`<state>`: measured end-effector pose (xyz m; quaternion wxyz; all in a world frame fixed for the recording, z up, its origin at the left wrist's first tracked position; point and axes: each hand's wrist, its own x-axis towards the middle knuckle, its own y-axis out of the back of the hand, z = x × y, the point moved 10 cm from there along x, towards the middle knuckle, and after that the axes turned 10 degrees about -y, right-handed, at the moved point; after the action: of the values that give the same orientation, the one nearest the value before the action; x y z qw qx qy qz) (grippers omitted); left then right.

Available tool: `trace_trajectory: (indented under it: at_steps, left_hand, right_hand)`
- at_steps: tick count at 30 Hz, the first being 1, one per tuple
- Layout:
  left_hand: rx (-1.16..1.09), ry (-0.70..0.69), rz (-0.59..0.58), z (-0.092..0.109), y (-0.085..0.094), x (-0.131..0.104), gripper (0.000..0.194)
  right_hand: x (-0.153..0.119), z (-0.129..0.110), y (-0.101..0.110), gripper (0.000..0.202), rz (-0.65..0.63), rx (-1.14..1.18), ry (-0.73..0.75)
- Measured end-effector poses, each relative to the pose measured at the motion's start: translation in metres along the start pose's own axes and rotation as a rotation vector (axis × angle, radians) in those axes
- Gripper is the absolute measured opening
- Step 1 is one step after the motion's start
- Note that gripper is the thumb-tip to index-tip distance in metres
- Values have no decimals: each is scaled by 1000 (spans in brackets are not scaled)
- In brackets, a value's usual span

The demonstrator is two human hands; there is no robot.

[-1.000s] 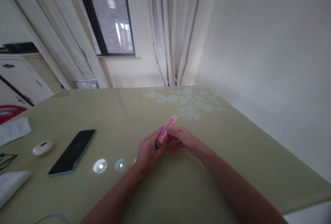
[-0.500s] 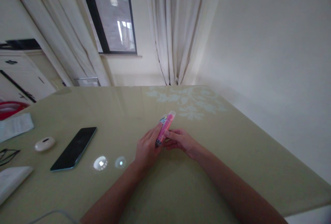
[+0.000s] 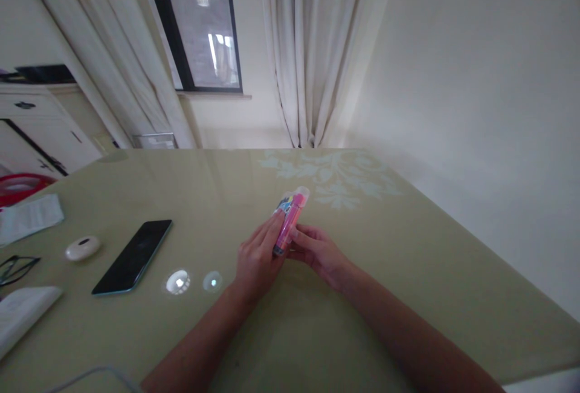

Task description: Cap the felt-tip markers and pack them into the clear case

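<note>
A clear plastic pack sits tilted in front of me, held between both hands. Inside it shows a pink, marker-like stick with a dark lower end, and a blue and yellow printed label lies along its left side. My left hand grips the pack from the left, its fingers lying over the label. At the lower right edge, the thumb and fingers of my right hand pinch the pack. The fingertips behind it are hidden.
On the pale green table, a black phone lies left of my hands. Farther left are a white rounded case, glasses, a white box-like object, a tissue packet and a cable. A wall borders the right side.
The pack has turned slightly and more of its printed label shows. Both hands keep hold of it, with the left fingers shifted a little. The whole view has moved slightly.
</note>
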<state>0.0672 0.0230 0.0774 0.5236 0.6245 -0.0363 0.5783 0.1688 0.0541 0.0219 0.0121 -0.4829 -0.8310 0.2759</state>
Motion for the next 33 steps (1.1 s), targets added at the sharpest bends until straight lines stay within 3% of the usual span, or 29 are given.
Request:
trace_trajectory:
  at_steps: [5, 13, 21, 28, 33]
  left_hand:
    - [45, -103, 62, 9, 5, 0, 58]
    - [76, -141, 90, 16, 10, 4, 62]
    - [70, -138, 101, 16, 12, 5, 61]
    - [119, -275, 73, 27, 12, 5, 67]
    - [121, -323, 49, 34, 7, 4, 68]
  right_hand:
    - [4, 4, 4, 37, -20, 27, 8]
    - [2, 0, -2, 32, -71, 20, 54]
    - [2, -3, 1, 37, -37, -28, 66]
    - [1, -30, 44, 46, 153, 82, 129]
    - [1, -40, 64, 39, 228, 65, 137]
